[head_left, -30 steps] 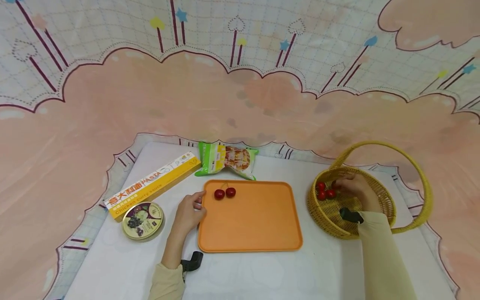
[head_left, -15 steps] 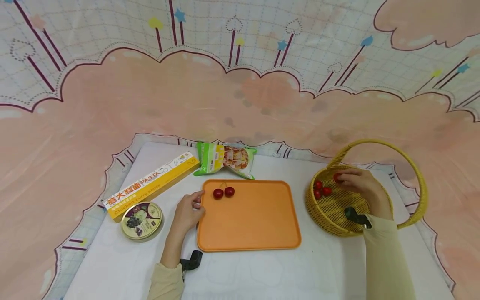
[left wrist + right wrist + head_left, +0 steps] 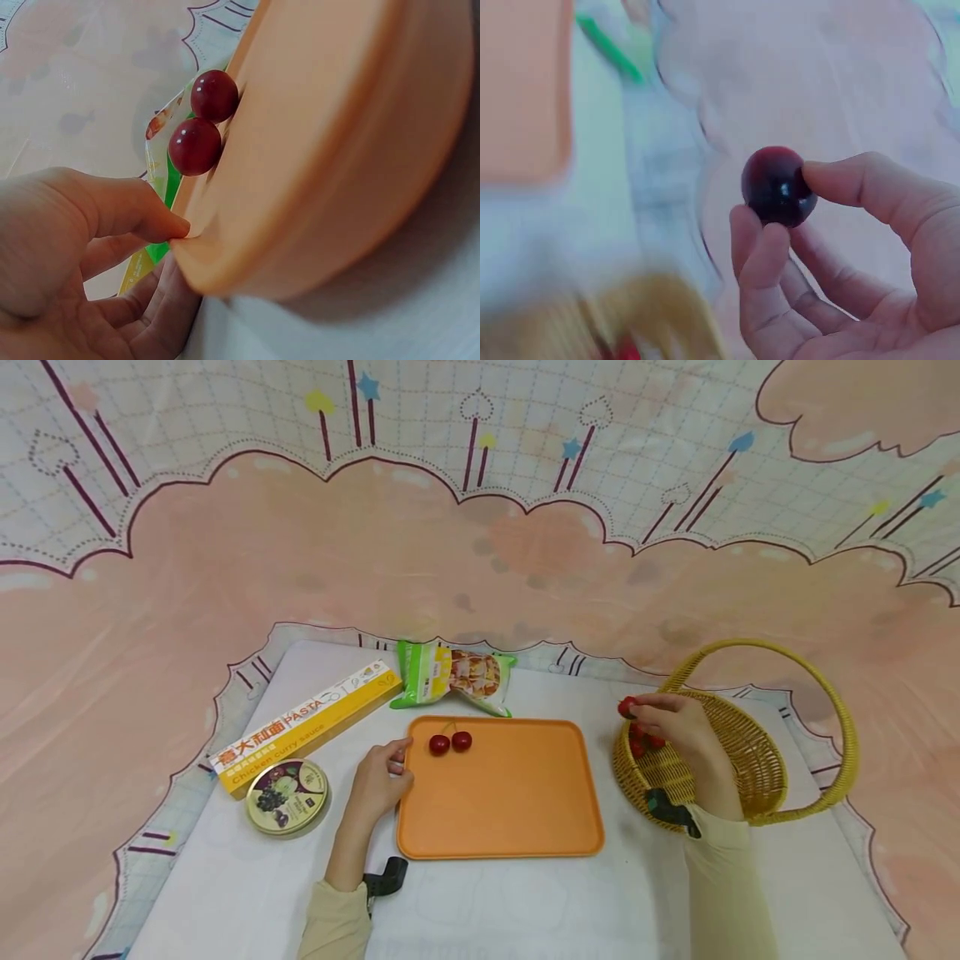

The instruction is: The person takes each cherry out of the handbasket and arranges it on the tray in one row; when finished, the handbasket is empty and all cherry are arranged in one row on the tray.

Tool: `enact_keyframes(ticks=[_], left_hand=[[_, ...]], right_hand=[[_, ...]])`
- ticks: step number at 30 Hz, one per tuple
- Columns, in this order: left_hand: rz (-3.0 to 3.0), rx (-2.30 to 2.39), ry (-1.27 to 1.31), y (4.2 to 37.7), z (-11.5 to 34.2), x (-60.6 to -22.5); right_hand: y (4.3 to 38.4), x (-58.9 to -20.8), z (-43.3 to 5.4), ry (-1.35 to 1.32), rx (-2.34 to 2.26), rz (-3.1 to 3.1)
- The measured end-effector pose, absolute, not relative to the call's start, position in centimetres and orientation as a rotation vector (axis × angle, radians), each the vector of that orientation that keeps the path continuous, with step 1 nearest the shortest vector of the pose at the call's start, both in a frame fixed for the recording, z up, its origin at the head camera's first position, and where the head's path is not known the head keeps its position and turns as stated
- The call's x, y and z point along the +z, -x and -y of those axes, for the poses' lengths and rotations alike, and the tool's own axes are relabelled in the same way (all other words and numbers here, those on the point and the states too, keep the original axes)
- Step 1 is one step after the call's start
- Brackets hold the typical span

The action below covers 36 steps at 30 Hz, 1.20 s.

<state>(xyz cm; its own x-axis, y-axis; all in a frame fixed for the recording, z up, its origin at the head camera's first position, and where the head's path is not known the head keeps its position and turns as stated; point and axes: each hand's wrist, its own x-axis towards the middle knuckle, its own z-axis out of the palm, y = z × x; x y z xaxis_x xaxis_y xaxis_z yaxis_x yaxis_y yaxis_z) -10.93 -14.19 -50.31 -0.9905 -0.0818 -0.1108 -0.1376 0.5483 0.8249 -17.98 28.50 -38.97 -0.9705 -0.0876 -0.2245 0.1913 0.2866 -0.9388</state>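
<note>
Between thumb and fingertips, my right hand (image 3: 681, 727) pinches a dark red cherry (image 3: 778, 186). In the head view, that cherry is over the left rim of the yellow wicker basket (image 3: 750, 752). Several red cherries (image 3: 637, 745) lie inside the basket at its left side, partly hidden by the hand. My left hand (image 3: 378, 783) grips the left edge of an orange tray (image 3: 502, 802), thumb on the rim and other fingers below it. Two cherries (image 3: 195, 146) joined by a stem rest near the tray's far left corner.
Behind the tray lies a green and yellow snack bag (image 3: 453, 678). A yellow and white pasta box (image 3: 307, 727) lies slanted at the left, with a round tin (image 3: 287, 796) close in front of it. The basket's tall handle (image 3: 847, 735) arches over its right side.
My right hand has lifted a cherry from inside the basket and moved left with it to the basket's left rim. The left hand has stayed at the tray's edge.
</note>
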Motion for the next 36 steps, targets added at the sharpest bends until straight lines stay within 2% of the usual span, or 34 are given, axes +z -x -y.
enact_keyframes(ticks=[7,11,15,27,36], left_hand=[[-2.707,1.442,0.21,10.9,14.3,-50.2],[-2.7,1.437,0.22,11.0,14.3,-50.2],[-2.698,1.447,0.211,11.0,14.2,-50.2],[-2.68,1.457,0.218,11.0,14.3,-50.3],[-2.687,1.471,0.205,11.0,14.1,-50.1]], right_hand=[[18.5,-42.0,-18.4,-0.003,-1.694,-2.314],[18.3,-44.0,-13.7,-0.083,-1.589,-2.332],[18.2,-46.0,-11.0,-0.16,-1.57,-2.337],[17.4,-48.2,-8.8,-0.118,-1.615,-2.402],[17.5,-47.5,-10.5,-0.131,-1.517,-2.466]])
